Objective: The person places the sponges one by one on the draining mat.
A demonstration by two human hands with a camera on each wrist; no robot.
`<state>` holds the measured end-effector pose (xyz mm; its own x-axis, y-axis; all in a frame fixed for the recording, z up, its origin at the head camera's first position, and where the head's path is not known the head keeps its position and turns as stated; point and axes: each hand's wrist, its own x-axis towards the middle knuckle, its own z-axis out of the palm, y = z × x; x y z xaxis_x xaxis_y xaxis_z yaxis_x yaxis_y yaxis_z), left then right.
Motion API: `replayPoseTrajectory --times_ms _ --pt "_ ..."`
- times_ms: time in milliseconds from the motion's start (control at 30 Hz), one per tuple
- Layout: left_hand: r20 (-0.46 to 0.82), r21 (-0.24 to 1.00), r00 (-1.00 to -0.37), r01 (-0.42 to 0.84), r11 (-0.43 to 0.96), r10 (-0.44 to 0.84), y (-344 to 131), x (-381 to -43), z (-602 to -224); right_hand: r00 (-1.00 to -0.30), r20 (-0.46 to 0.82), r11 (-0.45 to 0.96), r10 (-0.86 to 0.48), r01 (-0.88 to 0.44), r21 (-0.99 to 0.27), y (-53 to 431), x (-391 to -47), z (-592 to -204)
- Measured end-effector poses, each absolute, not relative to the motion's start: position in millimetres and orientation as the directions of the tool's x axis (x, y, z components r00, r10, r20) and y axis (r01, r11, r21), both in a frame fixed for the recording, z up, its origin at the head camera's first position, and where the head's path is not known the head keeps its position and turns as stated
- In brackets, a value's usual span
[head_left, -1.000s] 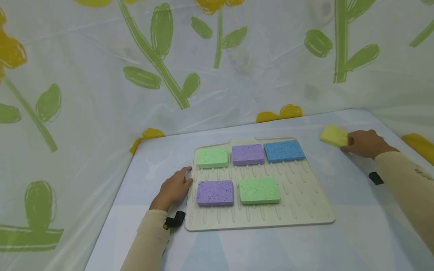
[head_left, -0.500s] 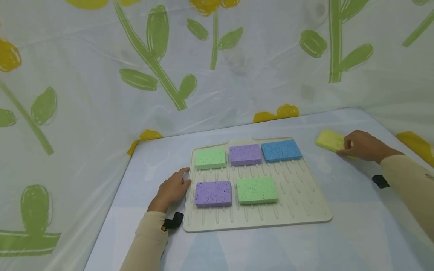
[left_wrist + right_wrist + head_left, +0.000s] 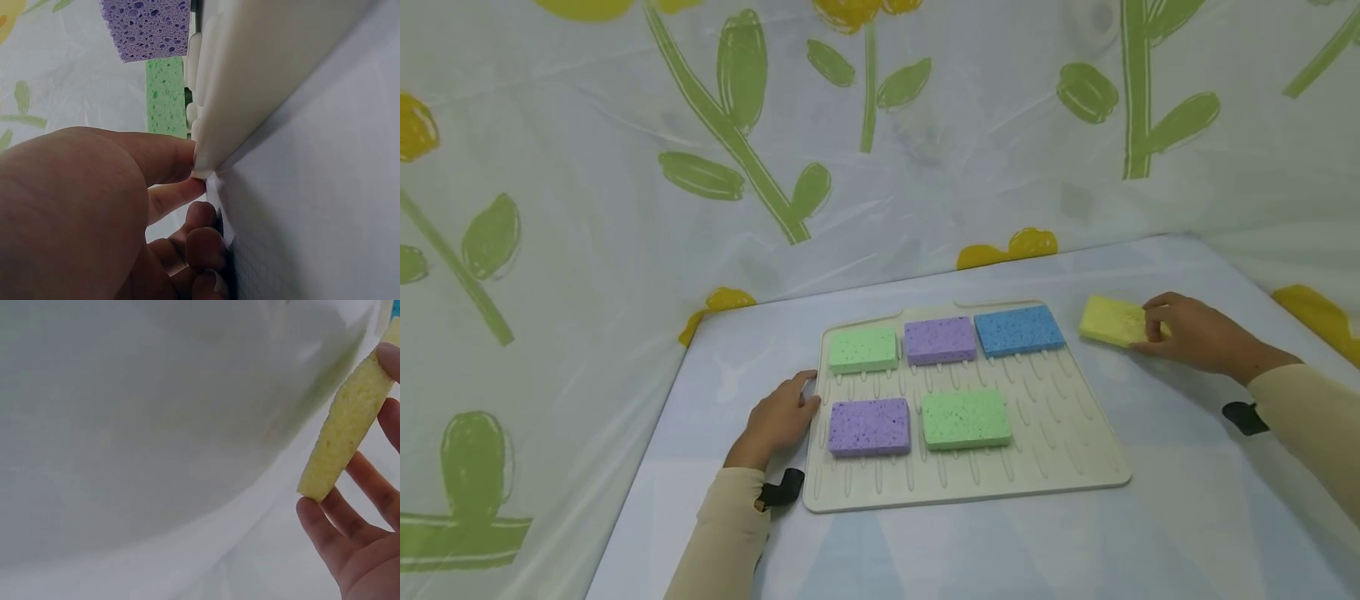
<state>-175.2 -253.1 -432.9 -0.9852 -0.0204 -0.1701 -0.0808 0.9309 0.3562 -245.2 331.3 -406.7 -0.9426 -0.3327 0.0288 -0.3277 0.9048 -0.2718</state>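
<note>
My right hand (image 3: 1198, 333) pinches a yellow sponge (image 3: 1108, 321) by its right end, to the right of the cream ridged drying mat (image 3: 1067, 425). In the right wrist view the sponge (image 3: 350, 419) shows edge-on between thumb and fingers. My left hand (image 3: 778, 417) rests at the mat's left edge; its thumb and index fingertip touch the rim in the left wrist view, the other fingers loosely bent. On the mat's back row sit a light green sponge (image 3: 863, 350), a purple one (image 3: 940, 340) and a blue one (image 3: 1018, 330). In front are a purple sponge (image 3: 869, 427) and a green sponge (image 3: 966, 418).
The mat lies on a table (image 3: 985, 546) with a pale blue and white cover. Behind and at the sides hangs a white curtain (image 3: 587, 150) with green stems and yellow flowers. A black strap piece (image 3: 784, 490) sticks out at my left wrist.
My right hand has carried the yellow sponge left and slightly nearer, toward the mat's right edge. The left hand keeps its place at the mat; the head view has shifted slightly.
</note>
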Motion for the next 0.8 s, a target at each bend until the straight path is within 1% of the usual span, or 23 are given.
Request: replayPoseTrajectory --times_ms 200,400,633,800 --pt "-0.17 0.364 -0.985 -0.085 0.927 -0.024 -253 -176 -433 -0.942 0.024 0.908 -0.334 -0.329 -0.261 323 -233 -403" --pt "-0.159 0.36 -0.987 -0.079 0.93 -0.023 -253 -177 -433 -0.936 0.048 0.898 -0.349 -0.348 -0.269 313 -220 -400" --pt "-0.164 0.354 -0.986 -0.076 0.932 -0.018 -253 -177 -433 -0.91 0.106 0.874 -0.401 -0.415 -0.252 299 -204 -402" --pt "-0.166 0.361 -0.986 -0.079 0.929 -0.019 -253 -176 -434 -0.875 0.169 0.849 -0.453 -0.481 -0.219 289 -196 -404"
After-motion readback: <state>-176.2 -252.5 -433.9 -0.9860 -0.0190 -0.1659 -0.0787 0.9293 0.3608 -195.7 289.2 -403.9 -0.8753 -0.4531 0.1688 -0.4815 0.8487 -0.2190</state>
